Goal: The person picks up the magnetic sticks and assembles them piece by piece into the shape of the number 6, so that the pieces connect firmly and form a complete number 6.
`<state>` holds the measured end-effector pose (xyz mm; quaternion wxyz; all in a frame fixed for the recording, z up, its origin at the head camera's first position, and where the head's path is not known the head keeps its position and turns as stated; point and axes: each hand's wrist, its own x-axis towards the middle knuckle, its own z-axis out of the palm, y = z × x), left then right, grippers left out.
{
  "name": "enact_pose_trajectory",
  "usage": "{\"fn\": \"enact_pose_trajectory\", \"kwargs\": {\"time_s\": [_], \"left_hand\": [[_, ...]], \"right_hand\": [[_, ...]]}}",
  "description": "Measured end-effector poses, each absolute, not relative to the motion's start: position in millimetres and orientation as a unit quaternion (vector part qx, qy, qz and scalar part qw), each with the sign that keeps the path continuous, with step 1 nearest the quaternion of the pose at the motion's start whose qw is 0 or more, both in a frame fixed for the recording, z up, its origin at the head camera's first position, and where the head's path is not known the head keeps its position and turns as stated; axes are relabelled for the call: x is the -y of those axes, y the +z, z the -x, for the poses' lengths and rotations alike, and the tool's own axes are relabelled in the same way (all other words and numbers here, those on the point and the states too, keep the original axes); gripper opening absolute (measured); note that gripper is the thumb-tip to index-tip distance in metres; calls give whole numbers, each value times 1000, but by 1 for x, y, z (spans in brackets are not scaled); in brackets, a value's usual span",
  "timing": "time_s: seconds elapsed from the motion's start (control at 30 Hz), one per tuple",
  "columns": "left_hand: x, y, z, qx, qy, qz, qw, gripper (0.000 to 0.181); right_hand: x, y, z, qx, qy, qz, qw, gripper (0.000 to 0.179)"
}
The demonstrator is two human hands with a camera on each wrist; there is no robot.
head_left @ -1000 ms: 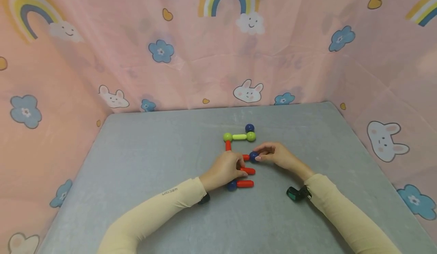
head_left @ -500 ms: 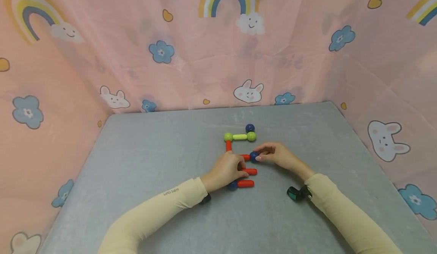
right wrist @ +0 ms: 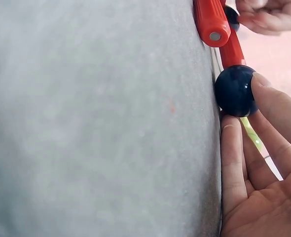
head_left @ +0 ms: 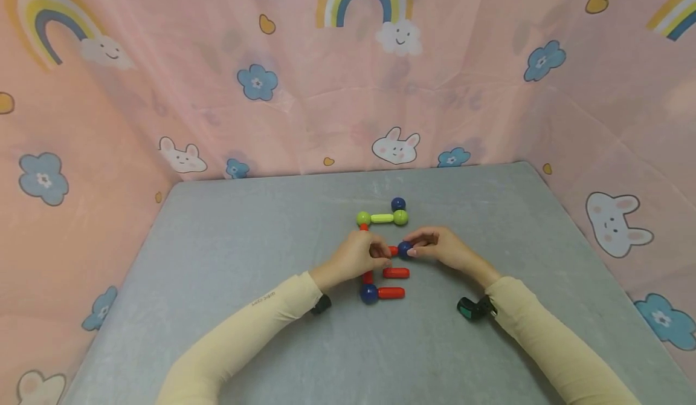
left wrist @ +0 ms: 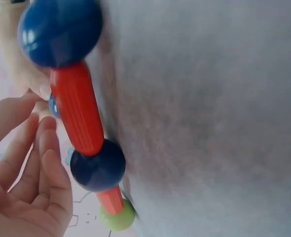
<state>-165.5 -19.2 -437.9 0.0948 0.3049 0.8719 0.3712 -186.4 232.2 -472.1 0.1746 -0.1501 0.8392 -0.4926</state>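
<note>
A figure of red and green rods joined by balls lies on the table. My right hand [head_left: 443, 249] pinches a blue ball [right wrist: 236, 91] at the right end of a red rod [right wrist: 233, 52], thumb on one side and fingers on the other. Over the middle of the figure is my left hand [head_left: 354, 255], its fingers loosely bent with nothing visible between them in the left wrist view. It covers most of the middle blue ball [left wrist: 98, 165] in the head view. A loose red rod [head_left: 396, 273] lies just below its fingertips.
Nearest the person, a blue ball [head_left: 369, 294] joins an upright red rod and a sideways red rod [head_left: 391, 293]. Farther back, a light green rod [head_left: 382, 218] links two green balls, and another blue ball [head_left: 399, 204] adjoins the right one. Patterned pink cloth [head_left: 304, 121] surrounds the grey table [head_left: 261, 223].
My left hand has let go of the loose red rod, which lies in the open now, and has moved slightly away from the person. The right hand stays at its blue ball.
</note>
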Motion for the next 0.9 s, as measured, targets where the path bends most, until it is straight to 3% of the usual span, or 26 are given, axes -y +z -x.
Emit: {"fn": "enact_pose_trajectory", "kwargs": {"time_s": [0.2,0.43,0.9], "left_hand": [[13,-439,178,-871,378,-305,72,17],[1,-446,190,-875,355,-315,99,36],[-5,-456,199,-863,375,-312,130,34]], "right_hand": [[-233,-472,184,-836,-498,150,175,36],[-236,-475,183,-826,-514,153,173,37],[-238,-463,158,-849,-500,108,134,33]]}}
